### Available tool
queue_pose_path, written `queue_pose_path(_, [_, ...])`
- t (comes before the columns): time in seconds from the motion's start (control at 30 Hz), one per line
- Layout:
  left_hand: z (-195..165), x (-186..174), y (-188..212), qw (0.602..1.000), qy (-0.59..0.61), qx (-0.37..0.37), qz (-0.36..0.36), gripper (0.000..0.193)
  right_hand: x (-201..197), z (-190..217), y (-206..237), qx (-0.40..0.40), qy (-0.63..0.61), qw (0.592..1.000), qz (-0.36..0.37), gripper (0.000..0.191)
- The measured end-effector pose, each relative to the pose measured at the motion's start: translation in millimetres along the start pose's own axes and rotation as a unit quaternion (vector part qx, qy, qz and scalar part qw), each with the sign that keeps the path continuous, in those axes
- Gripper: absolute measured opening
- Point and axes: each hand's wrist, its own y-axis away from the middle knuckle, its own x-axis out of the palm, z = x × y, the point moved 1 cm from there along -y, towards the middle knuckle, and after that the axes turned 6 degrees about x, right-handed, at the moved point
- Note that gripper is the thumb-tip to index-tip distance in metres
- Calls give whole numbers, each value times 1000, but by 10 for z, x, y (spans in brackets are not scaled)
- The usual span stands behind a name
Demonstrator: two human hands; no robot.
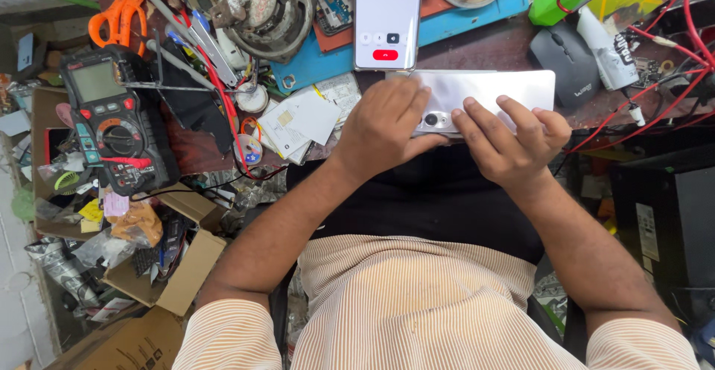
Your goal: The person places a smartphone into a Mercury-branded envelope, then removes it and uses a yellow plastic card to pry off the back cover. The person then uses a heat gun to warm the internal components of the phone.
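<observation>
Cluttered with tools and wires, the repair bench (484,46) carries a silver phone (514,90) lying back-up at its near edge, camera lenses showing. The left hand (387,120) curls over the phone's left end, fingers bent and gripping it. The right hand (514,143) rests half-open on the back, fingertips pressing beside the lenses. Just beyond stands a second phone (387,16) with a lit screen; a multimeter (112,120) and orange scissors (119,16) lie far left.
</observation>
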Motion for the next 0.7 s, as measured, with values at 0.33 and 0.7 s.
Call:
queue_pose_path(0.33, [69,18,4,999,38,-20,8,64,-26,-12,-32,-19,31,999,-1,17])
queue_pose_path(0.7, [105,-2,-7,991,-76,98,41,59,-124,-40,-190,-16,-18,1000,2,12])
